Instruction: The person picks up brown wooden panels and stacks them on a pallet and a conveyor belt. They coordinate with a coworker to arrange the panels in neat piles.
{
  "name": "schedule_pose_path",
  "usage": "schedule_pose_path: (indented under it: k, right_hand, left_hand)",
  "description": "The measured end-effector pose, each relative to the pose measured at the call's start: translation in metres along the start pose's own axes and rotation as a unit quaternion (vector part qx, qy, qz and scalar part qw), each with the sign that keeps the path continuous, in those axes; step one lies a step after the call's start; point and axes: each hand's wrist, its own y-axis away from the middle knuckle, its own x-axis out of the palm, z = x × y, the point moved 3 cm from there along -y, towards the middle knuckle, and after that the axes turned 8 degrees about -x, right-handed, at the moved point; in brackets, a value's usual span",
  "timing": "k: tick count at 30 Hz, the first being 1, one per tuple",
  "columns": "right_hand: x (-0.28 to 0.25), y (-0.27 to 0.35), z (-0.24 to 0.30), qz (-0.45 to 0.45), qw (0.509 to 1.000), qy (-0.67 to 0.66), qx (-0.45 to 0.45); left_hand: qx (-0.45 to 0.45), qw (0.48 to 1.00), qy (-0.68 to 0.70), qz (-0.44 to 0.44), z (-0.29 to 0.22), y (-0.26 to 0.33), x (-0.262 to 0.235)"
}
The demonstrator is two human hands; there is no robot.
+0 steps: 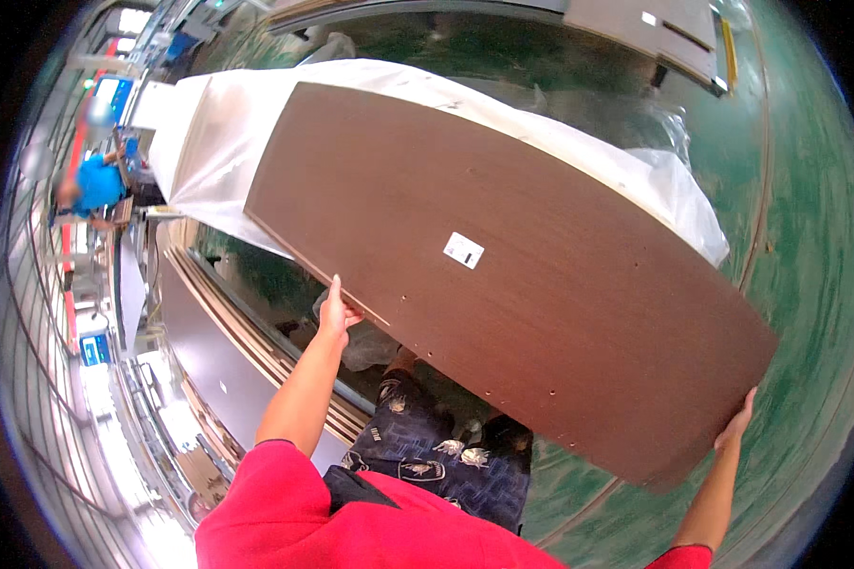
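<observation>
A large dark brown wooden panel (541,284) stretches across the middle of the view, with a white label (464,250) on its face and several small drilled holes. My left hand (336,313) grips its near long edge, thumb on top and fingers underneath. At the right short end, my right hand (736,423) is closed round the panel's edge, its fingers partly hidden. Under the panel's far side shows white plastic sheeting (228,156), which sticks out to the left and along the far edge.
On the left stands a stack of brown panels (223,351) with pale edges. More boards (636,33) lie at the far right on the green floor (807,284). Beyond the sheeting, a person in a blue shirt (98,182) works by machinery at the far left.
</observation>
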Motion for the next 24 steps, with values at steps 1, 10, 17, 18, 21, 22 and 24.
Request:
schedule_pose_path:
  k: [1, 10, 17, 18, 21, 22, 24]
  right_hand:
    - [0.007, 0.018, 0.001, 0.0, 1.0, -0.002, 0.01]
    - [-0.006, 0.029, -0.023, 0.066, 0.998, -0.001, 0.009]
    - [-0.014, -0.013, -0.043, 0.061, 0.998, 0.031, 0.0]
    - [-0.019, -0.016, -0.046, 0.046, 0.998, 0.044, -0.003]
    - [-0.002, -0.005, -0.007, -0.124, 0.837, 0.503, -0.173]
    - [0.026, 0.02, 0.02, -0.136, 0.816, 0.498, -0.259]
    - [0.056, 0.021, 0.05, -0.126, 0.799, 0.477, -0.342]
  left_hand:
    - [0.004, 1.0, 0.016, -0.009, -0.002, -0.003, 0.001]
    - [0.038, 0.998, -0.04, 0.002, -0.001, -0.022, 0.007]
    - [-0.027, 0.997, 0.001, 0.07, 0.033, 0.0, 0.022]
    - [-0.034, 0.994, 0.001, 0.099, 0.038, 0.003, 0.021]
    - [-0.081, 0.988, 0.053, 0.117, 0.058, 0.012, 0.022]
    - [-0.094, 0.985, 0.072, 0.129, 0.065, 0.015, 0.018]
    - [-0.12, 0.98, 0.109, 0.118, 0.074, 0.018, 0.016]
